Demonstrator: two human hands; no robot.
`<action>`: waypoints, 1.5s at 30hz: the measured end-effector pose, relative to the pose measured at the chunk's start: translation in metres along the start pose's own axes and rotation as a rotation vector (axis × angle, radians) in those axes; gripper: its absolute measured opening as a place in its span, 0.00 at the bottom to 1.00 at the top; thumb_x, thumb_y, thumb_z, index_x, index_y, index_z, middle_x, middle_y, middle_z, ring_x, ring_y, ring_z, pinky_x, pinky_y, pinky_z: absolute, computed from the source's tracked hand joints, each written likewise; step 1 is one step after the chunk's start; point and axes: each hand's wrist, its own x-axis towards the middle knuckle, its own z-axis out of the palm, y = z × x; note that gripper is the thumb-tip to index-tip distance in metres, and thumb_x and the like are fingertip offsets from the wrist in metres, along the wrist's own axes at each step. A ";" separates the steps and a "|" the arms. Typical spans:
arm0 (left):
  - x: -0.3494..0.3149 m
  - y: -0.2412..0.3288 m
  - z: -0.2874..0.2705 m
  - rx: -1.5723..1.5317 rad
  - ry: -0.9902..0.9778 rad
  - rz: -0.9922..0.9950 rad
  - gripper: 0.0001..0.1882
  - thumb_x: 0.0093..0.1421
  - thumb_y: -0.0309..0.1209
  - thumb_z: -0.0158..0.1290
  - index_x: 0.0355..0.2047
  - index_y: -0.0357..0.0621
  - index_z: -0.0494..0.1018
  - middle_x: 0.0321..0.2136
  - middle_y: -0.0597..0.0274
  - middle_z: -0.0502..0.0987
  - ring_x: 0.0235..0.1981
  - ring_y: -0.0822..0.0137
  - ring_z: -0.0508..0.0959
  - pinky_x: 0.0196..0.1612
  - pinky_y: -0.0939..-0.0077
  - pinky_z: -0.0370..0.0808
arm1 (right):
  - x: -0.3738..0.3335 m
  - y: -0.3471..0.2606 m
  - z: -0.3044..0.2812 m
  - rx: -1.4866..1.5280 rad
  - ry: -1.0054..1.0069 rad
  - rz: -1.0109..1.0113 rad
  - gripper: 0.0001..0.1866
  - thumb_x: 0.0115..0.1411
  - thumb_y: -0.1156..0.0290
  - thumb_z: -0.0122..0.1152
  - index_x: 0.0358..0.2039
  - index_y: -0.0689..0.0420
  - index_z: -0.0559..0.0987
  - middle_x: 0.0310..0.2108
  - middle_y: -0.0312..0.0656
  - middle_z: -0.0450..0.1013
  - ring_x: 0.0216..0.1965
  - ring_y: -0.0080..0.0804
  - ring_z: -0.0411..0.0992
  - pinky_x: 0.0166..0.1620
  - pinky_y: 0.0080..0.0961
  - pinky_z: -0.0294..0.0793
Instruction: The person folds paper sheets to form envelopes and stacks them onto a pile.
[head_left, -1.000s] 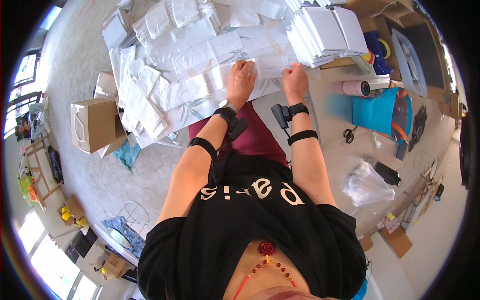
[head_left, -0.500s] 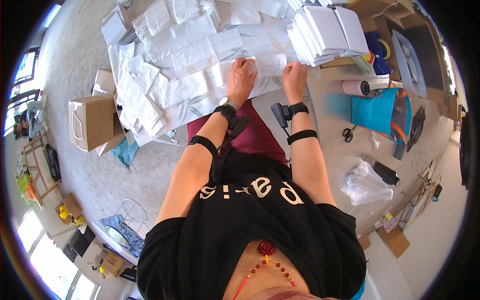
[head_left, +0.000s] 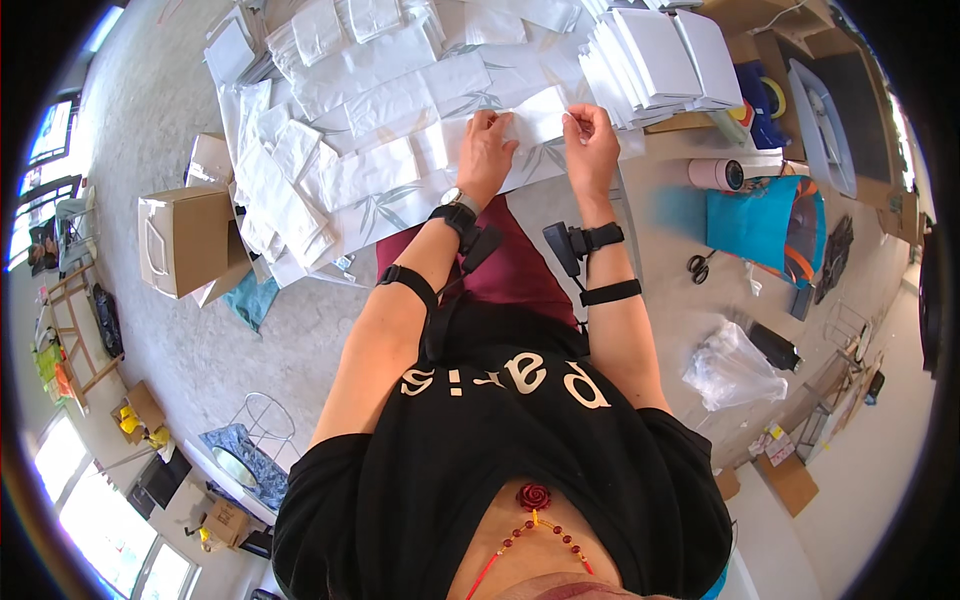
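L hand [head_left: 486,152], R hand [head_left: 594,150] on 1 wht sheet [head_left: 541,113]

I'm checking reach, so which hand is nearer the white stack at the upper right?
Right. The right hand is just below the white stack, toward its left side in the picture; the left hand is farther off, to its lower left.
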 end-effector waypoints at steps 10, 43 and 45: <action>0.000 0.000 0.004 0.002 0.008 0.043 0.20 0.54 0.21 0.63 0.49 0.38 0.79 0.46 0.48 0.73 0.50 0.46 0.74 0.53 0.55 0.75 | -0.024 -0.035 0.035 0.048 -0.101 -0.116 0.14 0.61 0.81 0.64 0.49 0.60 0.78 0.37 0.41 0.79 0.34 0.30 0.76 0.41 0.28 0.78; -0.001 -0.012 -0.065 -0.521 -0.010 -0.646 0.13 0.69 0.28 0.54 0.41 0.25 0.76 0.31 0.49 0.84 0.28 0.58 0.88 0.26 0.74 0.84 | -0.007 0.032 0.031 -0.088 -0.105 -0.097 0.06 0.62 0.77 0.65 0.41 0.57 0.82 0.38 0.42 0.78 0.35 0.36 0.75 0.40 0.32 0.76; -0.003 -0.013 -0.065 -0.504 -0.001 -0.637 0.13 0.69 0.28 0.54 0.41 0.25 0.76 0.31 0.49 0.84 0.28 0.58 0.88 0.25 0.74 0.83 | 0.000 0.028 0.033 -0.099 -0.204 -0.126 0.06 0.62 0.77 0.65 0.40 0.57 0.83 0.38 0.41 0.78 0.35 0.37 0.76 0.41 0.32 0.76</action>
